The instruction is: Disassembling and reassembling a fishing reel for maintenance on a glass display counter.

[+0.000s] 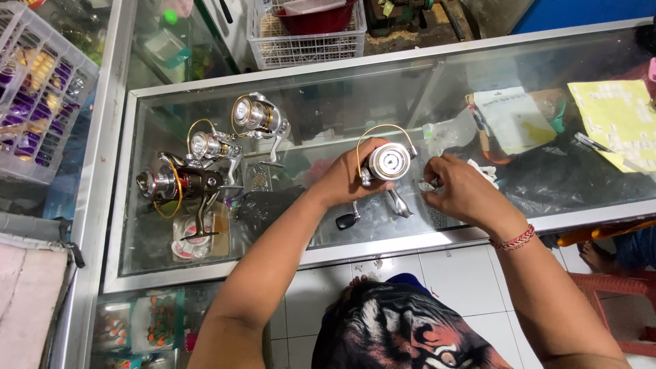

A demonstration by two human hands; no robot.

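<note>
**Reel held over the glass counter**

The left hand [345, 179] grips a silver spinning reel [387, 164], fingers wrapped round its body from the left, with the spool face turned up toward the camera and the gold bail wire arching over the top. The reel's black-knobbed handle [346, 220] hangs below the hand, just above the glass. The right hand [456, 186] sits just beside the reel on its right, fingers curled in a narrow pinch at something small near the spool; what it holds, if anything, I cannot tell. A red braided bracelet [514, 239] circles the right wrist.

Both hands hover over a glass-topped display counter [287, 263] with an aluminium frame. On the glass to the left, well apart from the hands, stand three more reels: a dark one [174, 184] nearest the left edge, a silver one [212, 145] beside it, and another silver one [256, 116] further back. To the right lie a white paper packet [512, 117] and a yellow sheet [618, 116]. A white wire basket [307, 37] sits beyond the counter, and a plastic crate [37, 89] of small goods stands at far left.
</note>
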